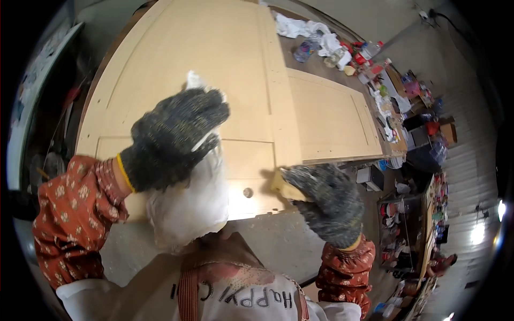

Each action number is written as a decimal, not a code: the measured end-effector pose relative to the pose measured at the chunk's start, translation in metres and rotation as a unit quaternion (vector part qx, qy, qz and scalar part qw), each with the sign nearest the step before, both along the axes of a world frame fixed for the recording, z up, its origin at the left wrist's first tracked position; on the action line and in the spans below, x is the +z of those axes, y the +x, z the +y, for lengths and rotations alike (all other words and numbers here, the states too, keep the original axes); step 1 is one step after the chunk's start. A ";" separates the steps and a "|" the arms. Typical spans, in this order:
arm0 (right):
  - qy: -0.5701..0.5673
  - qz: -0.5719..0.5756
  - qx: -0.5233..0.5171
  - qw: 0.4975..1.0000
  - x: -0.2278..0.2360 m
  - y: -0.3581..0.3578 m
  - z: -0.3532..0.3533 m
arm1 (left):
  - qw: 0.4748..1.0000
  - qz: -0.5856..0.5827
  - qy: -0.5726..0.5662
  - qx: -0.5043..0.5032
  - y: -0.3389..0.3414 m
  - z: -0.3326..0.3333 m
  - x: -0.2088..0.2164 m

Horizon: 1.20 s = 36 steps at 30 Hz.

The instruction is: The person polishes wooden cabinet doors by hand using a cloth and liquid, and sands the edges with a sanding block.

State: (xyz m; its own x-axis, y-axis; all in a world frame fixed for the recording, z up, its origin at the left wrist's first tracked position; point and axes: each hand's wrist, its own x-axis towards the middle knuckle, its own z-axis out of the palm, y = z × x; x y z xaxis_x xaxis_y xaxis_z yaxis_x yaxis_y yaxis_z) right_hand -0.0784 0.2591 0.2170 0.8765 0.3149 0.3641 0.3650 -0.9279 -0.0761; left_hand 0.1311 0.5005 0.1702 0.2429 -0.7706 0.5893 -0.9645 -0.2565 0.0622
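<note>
My left hand [174, 139], in a dark knit glove with a yellow cuff edge, is closed around a bunched white cloth [193, 206]. One end of it pokes up past the fingers, and the larger part hangs down toward my body. In my right hand [333, 206], gloved the same way, a small yellowish sponge-like block [287, 188] is gripped at the near right corner of a pale cabinet door panel [209, 48]. The panel lies flat under both hands and has framed recesses and a round hole near its front edge.
A second pale panel [326, 112] lies to the right, beside the first. Bottles [306, 49], white rags [300, 25] and mixed clutter line the bench's far right side. Farther right stands a shelf [399, 224] with cans. A grey floor [262, 235] shows below the panel.
</note>
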 end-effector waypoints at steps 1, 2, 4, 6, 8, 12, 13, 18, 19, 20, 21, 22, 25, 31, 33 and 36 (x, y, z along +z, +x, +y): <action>0.014 0.051 0.020 0.998 0.003 0.000 0.001 | 1.000 0.006 0.001 -0.006 -0.001 0.000 0.002; 0.027 0.102 0.039 0.994 0.005 -0.002 0.000 | 1.000 -0.004 0.009 0.007 -0.002 -0.001 0.004; 0.033 0.168 0.034 0.985 0.011 -0.013 -0.010 | 1.000 -0.005 0.005 -0.014 -0.003 -0.001 0.009; 0.020 0.194 -0.012 0.981 0.012 -0.035 -0.020 | 1.000 0.000 0.003 -0.025 -0.002 -0.002 0.013; 0.111 0.116 -0.038 0.986 0.000 -0.044 -0.045 | 0.999 0.008 0.040 -0.006 -0.001 -0.004 0.015; 0.283 0.053 -0.167 0.943 -0.030 -0.071 -0.101 | 0.998 0.031 0.044 0.040 -0.006 -0.011 0.011; 0.290 0.048 -0.208 0.933 -0.038 -0.082 -0.111 | 0.996 0.050 0.038 0.067 -0.013 -0.013 0.008; 0.308 0.011 -0.268 0.913 -0.064 -0.135 -0.193 | 0.985 0.025 -0.018 0.169 -0.056 -0.029 -0.008; 0.286 -0.016 -0.276 0.917 -0.068 -0.147 -0.212 | 0.982 0.024 -0.022 0.185 -0.067 -0.034 -0.012; 0.332 -0.008 -0.284 0.899 -0.070 -0.160 -0.232 | 0.979 0.015 -0.019 0.203 -0.077 -0.041 -0.016; 0.379 0.005 -0.293 0.878 -0.072 -0.176 -0.251 | 0.975 0.011 -0.022 0.222 -0.089 -0.048 -0.020; 0.425 0.018 -0.293 0.856 -0.073 -0.192 -0.269 | 0.970 0.008 -0.028 0.243 -0.102 -0.057 -0.024; 0.454 0.047 -0.344 0.821 -0.074 -0.225 -0.323 | 0.948 0.130 -0.104 0.272 -0.139 -0.092 -0.026; 0.522 0.040 -0.319 0.790 -0.091 -0.226 -0.408 | 0.940 0.173 -0.133 0.262 -0.222 -0.183 -0.001; 0.522 0.049 -0.306 0.795 -0.099 -0.214 -0.432 | 0.946 0.166 -0.107 0.257 -0.228 -0.218 -0.001; 0.492 0.048 -0.309 0.813 -0.108 -0.196 -0.470 | 0.965 0.075 -0.070 0.242 -0.207 -0.276 -0.011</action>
State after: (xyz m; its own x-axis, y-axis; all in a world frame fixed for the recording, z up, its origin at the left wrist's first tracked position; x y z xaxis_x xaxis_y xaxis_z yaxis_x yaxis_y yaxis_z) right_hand -0.2745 -0.2105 0.1089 0.7958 -0.5981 0.0948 -0.1985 -0.4056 -0.8922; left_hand -0.0756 0.2243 0.1593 0.6456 -0.4603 0.6094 -0.7109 -0.6537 0.2593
